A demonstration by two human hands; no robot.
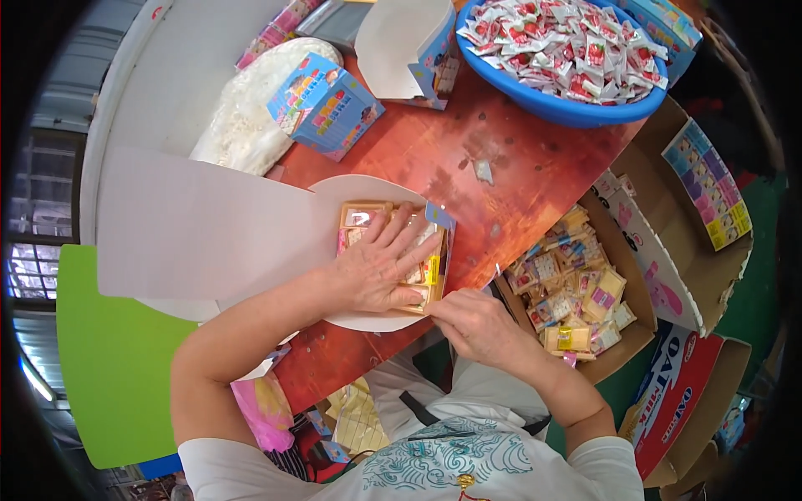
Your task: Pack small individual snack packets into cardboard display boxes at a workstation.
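My left hand (pixel 372 269) lies with its fingers spread over small wrapped snack packs (pixel 359 215). The packs, in tan trays under clear film, sit together inside an opened cardboard box (pixel 200 230) with a white inner face. A blue printed edge of that box shows beyond my fingertips. At the box's near right corner is my right hand (pixel 486 330), fingers curled and pinched together. Its fingertips touch the corner by the packs; what they hold, if anything, is hidden.
To the right stands a carton (pixel 622 355) of loose snack packs. A blue basin (pixel 535 108) of small wrapped sweets, a blue printed box (pixel 330 108) and a bag of white pieces (pixel 251 104) stand farther back on the red table (pixel 418 159). A green chair (pixel 117 359) is left.
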